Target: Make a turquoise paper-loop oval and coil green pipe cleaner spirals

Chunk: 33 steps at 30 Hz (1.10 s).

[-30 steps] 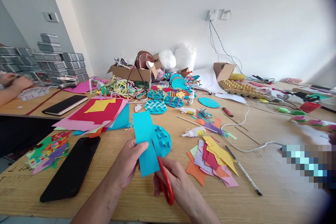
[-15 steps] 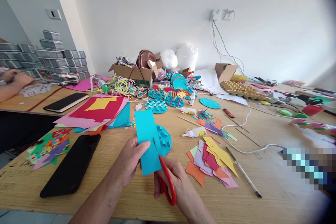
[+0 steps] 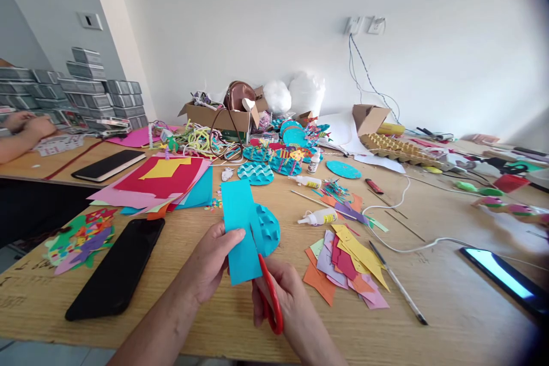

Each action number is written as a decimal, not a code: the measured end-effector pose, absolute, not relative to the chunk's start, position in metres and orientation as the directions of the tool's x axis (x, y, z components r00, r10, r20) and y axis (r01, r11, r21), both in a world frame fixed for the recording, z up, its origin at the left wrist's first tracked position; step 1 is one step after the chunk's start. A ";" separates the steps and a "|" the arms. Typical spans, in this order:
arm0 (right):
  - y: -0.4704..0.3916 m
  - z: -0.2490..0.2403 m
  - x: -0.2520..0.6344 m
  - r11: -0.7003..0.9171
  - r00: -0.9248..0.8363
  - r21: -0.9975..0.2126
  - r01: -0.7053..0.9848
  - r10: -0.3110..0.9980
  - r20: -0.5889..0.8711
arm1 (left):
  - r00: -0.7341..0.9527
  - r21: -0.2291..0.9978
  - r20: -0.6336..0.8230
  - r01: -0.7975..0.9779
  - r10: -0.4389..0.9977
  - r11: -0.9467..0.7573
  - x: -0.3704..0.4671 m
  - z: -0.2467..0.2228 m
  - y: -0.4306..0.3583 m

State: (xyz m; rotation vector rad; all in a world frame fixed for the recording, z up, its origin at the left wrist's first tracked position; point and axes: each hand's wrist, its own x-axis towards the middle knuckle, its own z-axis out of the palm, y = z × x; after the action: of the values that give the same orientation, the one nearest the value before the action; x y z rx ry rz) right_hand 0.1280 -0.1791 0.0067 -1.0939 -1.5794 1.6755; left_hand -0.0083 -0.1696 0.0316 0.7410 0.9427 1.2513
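Observation:
My left hand pinches a rectangular sheet of bright blue paper between thumb and fingers, holding it up above the table. Red-handled scissors are in my right hand, their loops around its fingers. The blades cross the paper's right side and are partly hidden by it; a slit shows there. Just behind the paper lies a round blue piece with raised curled strips. A blue disc with a wavy pattern lies farther back.
At left are a black phone, stacked coloured paper and a notebook. Right of my hands are paper scraps, glue bottles, a pen and a lit phone. Another person's hands rest at far left.
The scissors and my right hand have shifted very slightly left, and the handles look a little closer together. The blue paper has tilted slightly. My left hand keeps its hold.

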 end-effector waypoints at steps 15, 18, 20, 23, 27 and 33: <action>-0.180 0.001 0.123 -0.142 -0.483 -0.986 0.089 0.860 -0.167 | -0.017 0.872 -0.196 -0.461 0.981 0.166 -0.010 0.029 -0.168; -0.181 0.001 0.124 -0.131 -0.487 -0.987 0.095 0.858 -0.161 | -0.033 0.869 -0.210 -0.465 0.977 0.171 -0.009 0.029 -0.167; -0.182 0.001 0.126 -0.113 -0.490 -0.988 0.106 0.859 -0.151 | -0.032 0.867 -0.215 -0.466 0.976 0.176 -0.008 0.030 -0.168; -0.182 0.000 0.129 -0.076 -0.498 -0.989 0.126 0.857 -0.130 | -0.012 0.864 -0.199 -0.473 0.980 0.170 -0.006 0.030 -0.168; -0.181 0.003 0.131 -0.073 -0.494 -0.987 0.141 0.859 -0.134 | 0.005 0.868 -0.212 -0.458 0.977 0.191 -0.003 0.030 -0.169; -0.181 0.008 0.130 -0.078 -0.484 -0.989 0.128 0.865 -0.131 | 0.025 0.880 -0.228 -0.424 0.973 0.216 0.001 0.028 -0.170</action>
State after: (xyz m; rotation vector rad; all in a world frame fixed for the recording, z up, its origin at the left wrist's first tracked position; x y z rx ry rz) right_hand 0.1297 -0.1806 0.0076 -1.0831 -1.6126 1.6178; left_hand 0.0007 -0.1700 0.0277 0.7116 1.0018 1.2350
